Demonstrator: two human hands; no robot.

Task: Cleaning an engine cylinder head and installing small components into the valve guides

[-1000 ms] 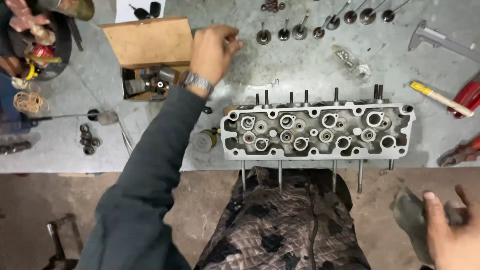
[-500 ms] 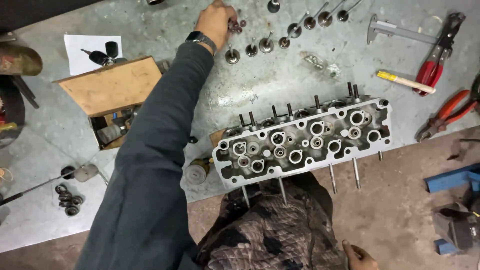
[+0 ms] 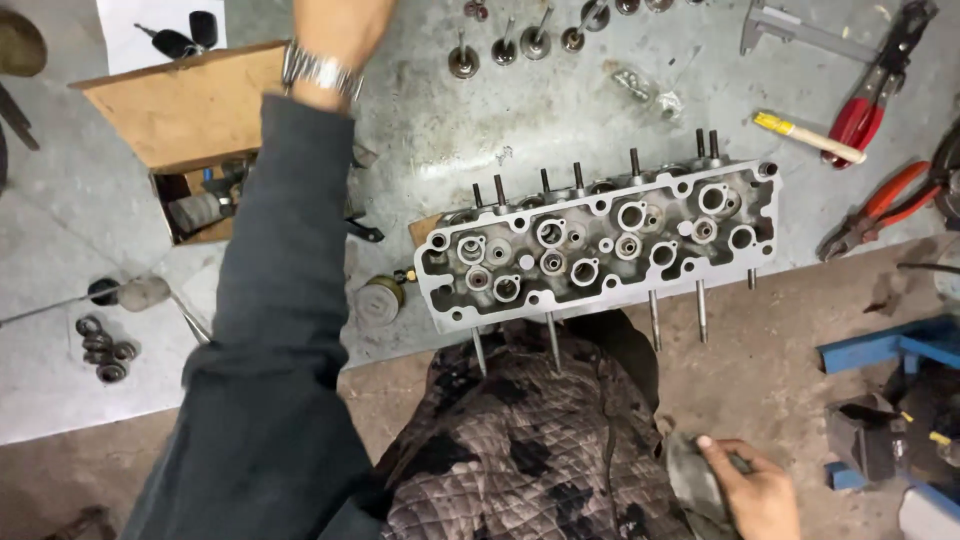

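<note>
Valves [image 3: 505, 45] stand in a row along the far side of the bench, stems up, and that is where the reach is heading. Nearest me, down by the quilted jacket, the right hand [image 3: 745, 490] has its fingers closed around a grey rag [image 3: 690, 478]. Just beyond, the cylinder head [image 3: 600, 245] lies flat at the bench's near edge, studs sticking out both ways; its valve seats look open, so I judge the valves are all out and none yet refitted. To its left sit a small round tin [image 3: 380, 298] and a wooden box [image 3: 190, 105] of bits. The left hand [image 3: 340, 25] is stretched far across, watch on the wrist, next to the valve row; its fingers are cut off by the frame edge, so I cannot tell whether they grip anything. Pliers [image 3: 875, 210] and a caliper [image 3: 790, 25] lie off right.
</note>
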